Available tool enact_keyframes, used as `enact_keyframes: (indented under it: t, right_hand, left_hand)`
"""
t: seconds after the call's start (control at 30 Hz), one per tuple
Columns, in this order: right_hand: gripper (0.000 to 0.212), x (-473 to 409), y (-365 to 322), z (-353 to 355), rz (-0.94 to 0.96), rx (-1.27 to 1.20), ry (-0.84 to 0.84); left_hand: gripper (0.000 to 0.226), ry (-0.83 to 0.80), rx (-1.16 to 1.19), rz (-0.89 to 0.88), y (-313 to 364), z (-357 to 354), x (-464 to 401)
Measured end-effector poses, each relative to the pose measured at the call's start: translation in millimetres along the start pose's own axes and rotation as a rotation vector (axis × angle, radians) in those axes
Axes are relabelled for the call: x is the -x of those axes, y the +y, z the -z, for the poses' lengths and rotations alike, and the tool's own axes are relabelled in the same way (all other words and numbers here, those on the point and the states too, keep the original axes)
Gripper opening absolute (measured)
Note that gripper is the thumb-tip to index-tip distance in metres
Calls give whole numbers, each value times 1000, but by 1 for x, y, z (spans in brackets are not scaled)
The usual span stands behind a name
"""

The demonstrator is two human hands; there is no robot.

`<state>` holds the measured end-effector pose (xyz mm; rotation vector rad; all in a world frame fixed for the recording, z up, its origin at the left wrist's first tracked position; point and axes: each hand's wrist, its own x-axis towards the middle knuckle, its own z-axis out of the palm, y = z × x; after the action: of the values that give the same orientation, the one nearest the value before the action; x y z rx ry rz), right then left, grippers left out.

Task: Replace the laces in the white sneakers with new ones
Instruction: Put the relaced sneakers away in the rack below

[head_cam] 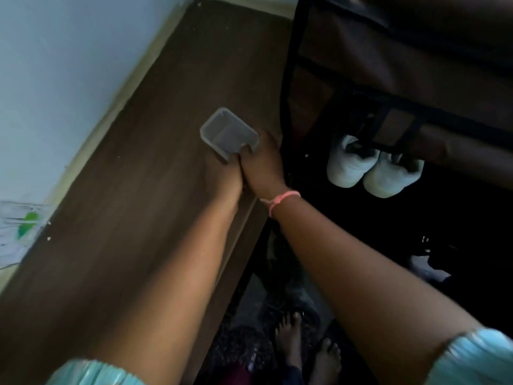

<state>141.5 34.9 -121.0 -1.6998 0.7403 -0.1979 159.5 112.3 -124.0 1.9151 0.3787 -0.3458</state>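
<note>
While both arms reach forward over the brown wooden surface, the two hands meet at one corner of a small clear plastic container. The right hand grips this near corner: its fingers are curled over the rim, and the fingertips go a little inside the container. The left hand lies just beside the right one, touching it, under and behind the same corner. Its fingers are hidden by the right hand and by blur, so I cannot tell if they hold the container or are only near it.

The container is rectangular with rounded corners, and the rest of it extends away from the fingers, over the wooden surface. I cannot tell if it rests on the wood or is lifted.

A pink thread bracelet is around the right wrist, just behind the gripping fingers. Both arms wear short light-blue sleeves.

The white sneakers are to the right of the fingers, apart from them, lower down in the dark space. They stand side by side, touching each other, with toes toward the camera, under a black bar of a brown fabric rack. Their laces are not clear to see.

Bare feet stand on the floor, far behind the fingers.
</note>
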Motion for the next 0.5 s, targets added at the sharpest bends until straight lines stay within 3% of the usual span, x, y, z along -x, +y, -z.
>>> enact_keyframes:
  t: [0.2, 0.3, 0.5]
  right_hand:
    - [29, 88, 45, 38, 50, -123, 200]
    - [29, 117, 76, 73, -57, -161, 307]
    - [34, 150, 135, 157, -215, -116, 614]
  left_hand:
    - [54, -29, 6, -268, -40, -3, 110]
    - [59, -141, -81, -216, -67, -23, 145]
    - [45, -451, -250, -226, -90, -94, 203]
